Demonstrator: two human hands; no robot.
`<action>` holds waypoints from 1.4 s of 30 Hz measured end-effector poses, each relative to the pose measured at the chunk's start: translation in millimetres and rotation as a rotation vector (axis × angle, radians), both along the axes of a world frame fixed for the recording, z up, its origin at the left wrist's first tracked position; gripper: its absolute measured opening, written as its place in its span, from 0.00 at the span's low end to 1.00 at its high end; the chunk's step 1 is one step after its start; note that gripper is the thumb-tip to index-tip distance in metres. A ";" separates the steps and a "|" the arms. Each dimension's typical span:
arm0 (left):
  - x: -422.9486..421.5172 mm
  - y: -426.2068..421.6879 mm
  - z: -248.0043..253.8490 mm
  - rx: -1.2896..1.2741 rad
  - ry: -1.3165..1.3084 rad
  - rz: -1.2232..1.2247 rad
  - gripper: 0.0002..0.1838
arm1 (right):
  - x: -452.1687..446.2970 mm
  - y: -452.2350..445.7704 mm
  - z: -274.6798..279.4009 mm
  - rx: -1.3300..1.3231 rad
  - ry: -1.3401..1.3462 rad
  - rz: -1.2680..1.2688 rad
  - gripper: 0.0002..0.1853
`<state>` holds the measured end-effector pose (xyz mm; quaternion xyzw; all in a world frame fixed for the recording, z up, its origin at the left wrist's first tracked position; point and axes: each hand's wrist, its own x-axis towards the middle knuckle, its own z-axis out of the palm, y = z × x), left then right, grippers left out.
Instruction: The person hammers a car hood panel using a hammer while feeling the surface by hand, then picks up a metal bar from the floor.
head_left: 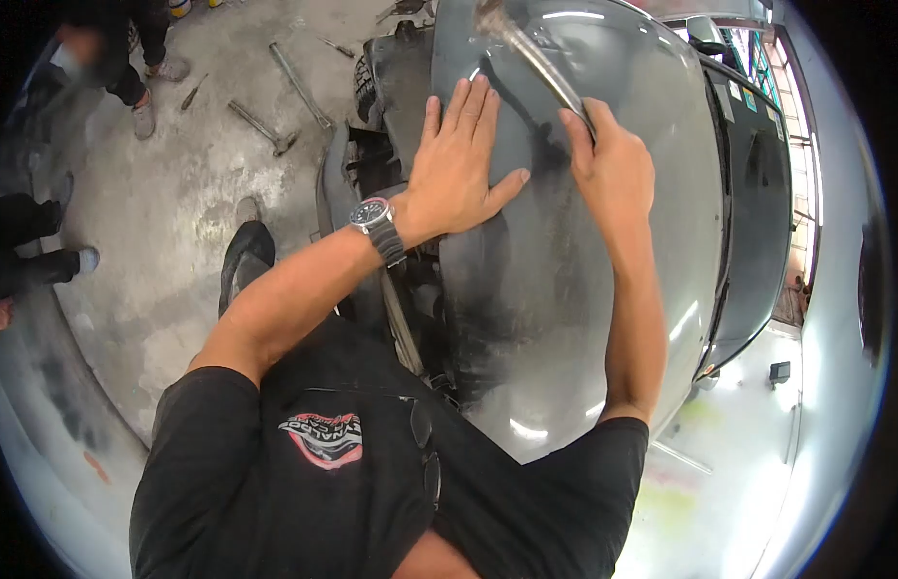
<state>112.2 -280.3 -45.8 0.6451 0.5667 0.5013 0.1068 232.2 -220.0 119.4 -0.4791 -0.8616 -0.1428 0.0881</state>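
My left hand (459, 159) lies with fingers stretched and thumb apart on the grey car hood (565, 280), near its front edge; a watch is on that wrist. In my right hand (613, 159) is the handle of a hammer (541, 63), held above the hood to the right of my left hand. The hammer's head, at the top of the view, is blurred and points away from me. Its dark reflection shows on the shiny hood between my hands.
On the concrete floor (169, 251) at the left lie another hammer (264, 127), a metal bar (299, 85) and small tools. Two people stand at the left edge. The car's open front (372, 159) shows dark parts and a tire (364, 89). The windshield (758, 193) is at the right.
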 end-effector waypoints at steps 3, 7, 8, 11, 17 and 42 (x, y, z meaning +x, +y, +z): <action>0.5 0.7 -0.8 -0.005 -0.006 -0.005 0.51 | 1.0 -7.7 -2.0 -0.007 0.182 -0.020 0.14; 2.3 0.1 -1.1 -0.005 0.001 -0.002 0.51 | 12.2 0.0 -2.8 -0.010 -0.017 -0.084 0.15; 2.8 -1.8 0.2 -0.017 0.010 -0.012 0.51 | 13.9 1.5 -0.6 -0.026 -0.117 -0.112 0.15; 0.9 1.4 -0.9 -0.009 0.024 -0.001 0.51 | 13.0 -6.5 0.4 -0.064 0.109 -0.105 0.15; 2.9 -3.0 2.7 -0.042 0.038 -0.016 0.51 | 22.9 5.6 -13.7 -0.001 -0.078 -0.091 0.16; 2.0 0.9 -0.1 -0.023 0.036 0.002 0.51 | 13.8 -14.2 -11.4 0.030 0.123 -0.042 0.16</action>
